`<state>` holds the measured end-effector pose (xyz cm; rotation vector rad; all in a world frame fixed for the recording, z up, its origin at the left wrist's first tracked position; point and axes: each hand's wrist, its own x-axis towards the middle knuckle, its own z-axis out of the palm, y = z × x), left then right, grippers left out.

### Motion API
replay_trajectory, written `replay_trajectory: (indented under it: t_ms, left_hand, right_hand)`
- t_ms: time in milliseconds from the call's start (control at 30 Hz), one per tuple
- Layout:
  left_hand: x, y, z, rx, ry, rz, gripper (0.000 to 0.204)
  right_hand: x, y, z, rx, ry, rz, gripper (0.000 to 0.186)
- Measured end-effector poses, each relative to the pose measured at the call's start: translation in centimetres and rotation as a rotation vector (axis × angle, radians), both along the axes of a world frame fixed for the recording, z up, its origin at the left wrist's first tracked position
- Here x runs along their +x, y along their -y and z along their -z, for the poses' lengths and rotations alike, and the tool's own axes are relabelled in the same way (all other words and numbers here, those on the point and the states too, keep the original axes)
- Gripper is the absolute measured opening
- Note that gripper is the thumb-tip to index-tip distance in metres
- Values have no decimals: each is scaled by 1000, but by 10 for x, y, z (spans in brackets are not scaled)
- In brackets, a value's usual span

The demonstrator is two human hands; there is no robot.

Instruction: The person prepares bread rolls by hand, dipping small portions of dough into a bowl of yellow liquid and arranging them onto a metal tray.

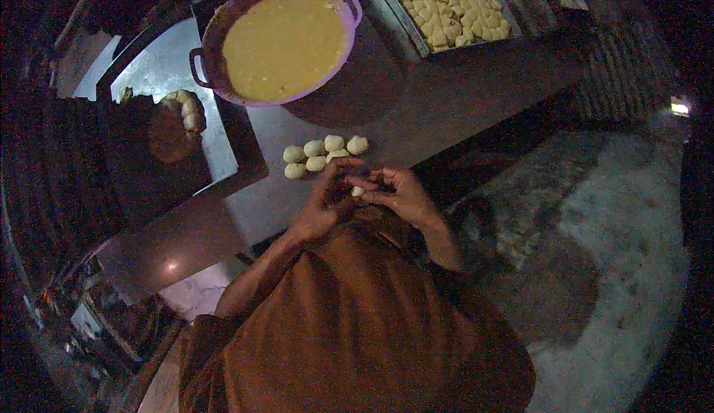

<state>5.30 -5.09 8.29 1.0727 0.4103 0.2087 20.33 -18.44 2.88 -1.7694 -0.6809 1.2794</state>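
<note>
My left hand [332,199] and my right hand [407,197] meet at the near edge of the table, in front of my body. Between their bent fingers sits a small pale dough piece [358,190], partly hidden, and both hands close on it. Just beyond my fingers, several round dough balls [314,147] lie in two short rows on the table [446,97]. My left fingertips are close to the nearer row and hide part of it.
A purple two-handled basin [214,50] with a yellow mass [286,45] stands at the far left. Farther right is a metal tray [405,22] of shaped dough pieces [450,11]. At left, a silvery sheet [216,141] lies near a curved row of dough [191,111].
</note>
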Motion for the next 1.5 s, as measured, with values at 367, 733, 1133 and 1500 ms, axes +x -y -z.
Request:
replay_trajectory:
  t_ms: [367, 733, 1133, 1500]
  left_hand:
    - [25, -52, 99, 1648, -178, 62, 47]
    - [37, -88, 111, 1381, -266, 302, 45]
    - [-31, -100, 74, 1229, -343, -12, 52]
    - [-93, -106, 69, 1174, -366, 24, 50]
  right_hand:
    - [7, -4, 40, 131, 350, -170, 25]
    - [-14, -34, 74, 560, 1332, -282, 22]
    - [-10, -56, 29, 304, 691, 107, 38]
    - [5, -65, 41, 340, 563, -202, 28]
